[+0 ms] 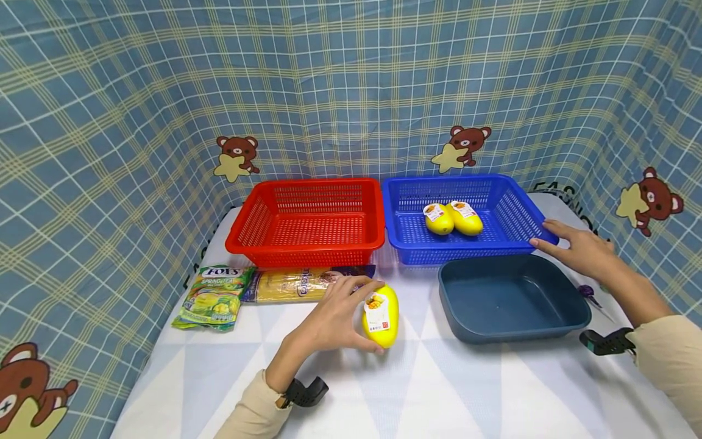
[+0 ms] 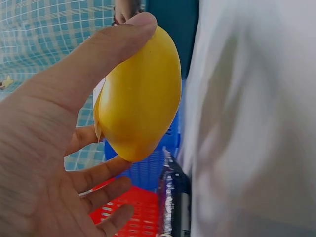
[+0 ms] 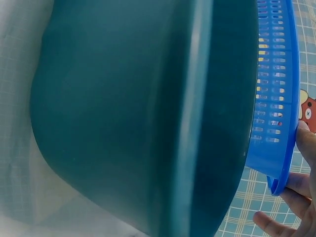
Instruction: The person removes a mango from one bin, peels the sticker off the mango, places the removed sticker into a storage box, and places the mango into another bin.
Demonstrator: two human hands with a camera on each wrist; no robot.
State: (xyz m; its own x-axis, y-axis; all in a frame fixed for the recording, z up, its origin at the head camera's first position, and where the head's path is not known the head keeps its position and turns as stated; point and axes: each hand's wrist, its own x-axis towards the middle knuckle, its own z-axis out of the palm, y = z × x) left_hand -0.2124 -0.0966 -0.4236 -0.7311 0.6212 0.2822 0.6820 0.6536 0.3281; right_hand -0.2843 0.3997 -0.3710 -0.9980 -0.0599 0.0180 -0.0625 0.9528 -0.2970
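Observation:
My left hand (image 1: 334,320) grips a yellow mango-shaped pack (image 1: 381,316) with a white label, thumb and fingers curled round it just above the white table. The left wrist view shows the thumb (image 2: 106,52) over the yellow pack (image 2: 140,96). My right hand (image 1: 576,247) rests with straight fingers on the right front corner of the blue basket (image 1: 507,247), which holds two more yellow packs (image 1: 439,218) (image 1: 465,217). In the right wrist view its fingertips (image 3: 303,180) touch the blue basket rim (image 3: 279,143).
A red basket (image 1: 307,247) stands left of the blue one. A dark teal tray (image 1: 460,317) (image 3: 128,113) lies in front of the blue basket. A green Fox's candy bag (image 1: 215,297) and a pasta packet (image 1: 298,284) lie at the left. Checked cloth walls surround the table.

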